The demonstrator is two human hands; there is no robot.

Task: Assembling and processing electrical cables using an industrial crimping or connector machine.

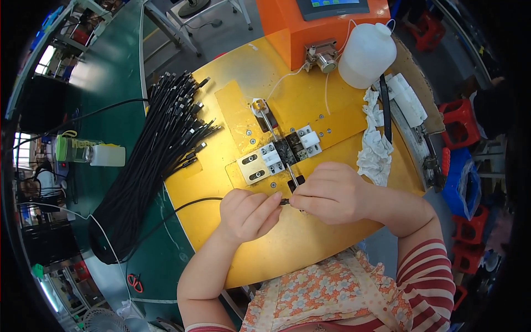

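Close to the front of the yellow work plate, my left hand [246,214] pinches a black cable [199,200] that trails away to the left. My right hand [334,193] is closed a little to the right, its fingertips at the same cable's end. A short dark piece of the cable shows between the two hands; the tip itself is mostly hidden by my fingers. Just beyond my fingertips is a small metal fixture [285,152] with white blocks and a thin rod [292,176] pointing towards me.
A thick bundle of black cables [160,130] lies to the left across the green table [119,72]. An orange machine [282,33] and a white plastic bottle [368,55] stand behind the plate. Crumpled tissue [376,146] lies at right; red scissors [135,283] rest lower left.
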